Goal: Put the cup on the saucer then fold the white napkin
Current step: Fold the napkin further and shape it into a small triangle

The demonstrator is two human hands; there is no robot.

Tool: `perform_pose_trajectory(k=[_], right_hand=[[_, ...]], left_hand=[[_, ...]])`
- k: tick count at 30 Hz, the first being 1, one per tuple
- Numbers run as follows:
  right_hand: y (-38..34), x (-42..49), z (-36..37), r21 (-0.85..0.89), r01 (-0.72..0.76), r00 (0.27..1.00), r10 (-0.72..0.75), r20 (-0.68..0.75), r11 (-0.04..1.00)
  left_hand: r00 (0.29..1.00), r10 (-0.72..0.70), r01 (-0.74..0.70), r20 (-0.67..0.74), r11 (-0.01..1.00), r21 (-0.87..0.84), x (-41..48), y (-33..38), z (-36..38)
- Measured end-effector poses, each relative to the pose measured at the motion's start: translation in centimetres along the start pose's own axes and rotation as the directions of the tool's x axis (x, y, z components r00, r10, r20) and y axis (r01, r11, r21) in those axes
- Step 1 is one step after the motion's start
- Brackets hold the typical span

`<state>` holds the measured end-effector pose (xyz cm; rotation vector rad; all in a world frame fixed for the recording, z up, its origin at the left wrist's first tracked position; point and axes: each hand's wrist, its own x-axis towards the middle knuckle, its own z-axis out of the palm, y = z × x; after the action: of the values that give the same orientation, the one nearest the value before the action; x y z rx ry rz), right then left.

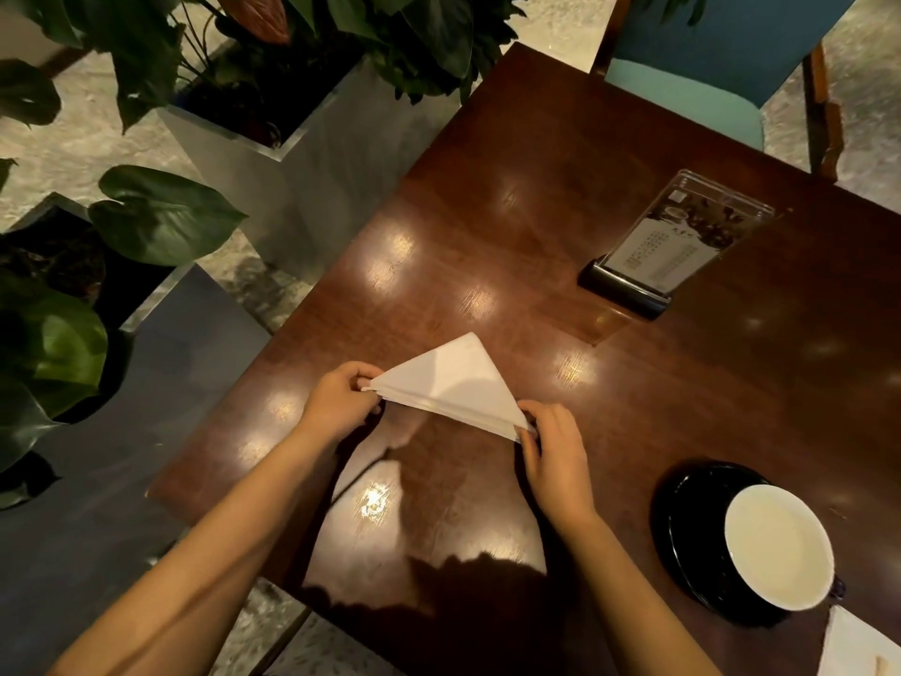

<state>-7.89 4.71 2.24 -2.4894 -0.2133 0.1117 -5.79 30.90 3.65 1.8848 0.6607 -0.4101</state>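
Pinching both ends of the white napkin (451, 383) with your left hand (341, 400) and right hand (551, 446) — cup (777, 546) already on saucer (687, 500), triangle folded — finish folding.

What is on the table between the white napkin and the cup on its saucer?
Nothing: the head view shows only bare table between the white napkin and the cup on the saucer.
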Motion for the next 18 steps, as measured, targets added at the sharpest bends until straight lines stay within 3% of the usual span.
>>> perform_pose_trajectory(k=[2,4,6,8,12,15,18], right_hand=[[-0.5,-0.1,-0.7,0.018,0.025,1.0,-0.026,0.017,1.0],[-1.5,0.6,-1.7,0.088,0.003,1.0,-0.005,0.015,0.996],[-3.4,2.6,-2.0,0.105,-0.01,0.999,0.013,-0.035,0.994],[-5.7,5.5,-1.1,0.026,0.018,0.999,-0.016,-0.048,1.0],[-6.5,8.6,3.3,-0.261,0.135,0.976,-0.083,0.201,0.956],[-4.9,8.4,4.9,-0.357,0.179,0.971,-0.107,0.214,0.917],[-4.0,8.0,4.3,-0.38,0.248,0.955,-0.159,0.249,0.891]], left_hand=[[0.982,0.149,-0.126,-0.113,0.974,0.188,-0.3,0.2,-0.6],[0.873,0.438,-0.335,-0.215,0.859,0.388,-1.4,1.0,-0.2],[0.792,0.588,-0.463,-0.162,0.753,0.467,-1.9,2.0,1.4],[0.795,0.604,-0.475,-0.048,0.671,0.57,-1.1,2.3,3.8],[0.876,0.482,-0.297,0.029,0.49,0.819,0.1,0.7,6.9],[0.882,0.471,-0.251,0.021,0.433,0.866,0.1,-0.5,7.3],[0.858,0.509,-0.314,0.075,0.404,0.859,0.5,-0.9,6.7]])
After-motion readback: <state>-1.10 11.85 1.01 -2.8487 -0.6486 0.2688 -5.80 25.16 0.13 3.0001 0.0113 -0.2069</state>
